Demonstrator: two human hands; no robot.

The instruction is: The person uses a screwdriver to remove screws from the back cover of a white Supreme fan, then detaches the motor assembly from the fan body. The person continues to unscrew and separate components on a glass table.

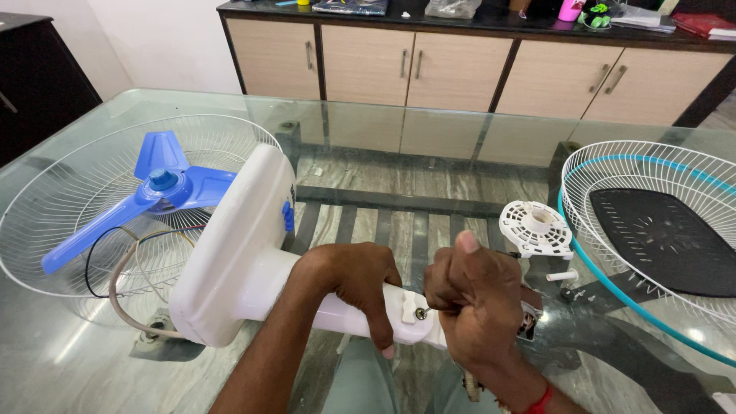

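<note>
A white fan stand lies on its side on the glass table (429, 165), its round base (230, 245) standing on edge to the left. My left hand (353, 280) wraps over the white pole (406, 310) just right of the base. My right hand (475, 299) is closed in a fist at the pole's far end, thumb up, beside a small screw (421, 313) in a white clip. What the fist holds is hidden. A red band circles my right wrist.
A blue fan blade (153, 192) rests in a white wire guard (84, 207) at left, with grey and black cables. Another wire guard with a teal rim (659, 222) lies at right. A white round plastic part (535, 227) and small screws sit between. Cabinets stand behind.
</note>
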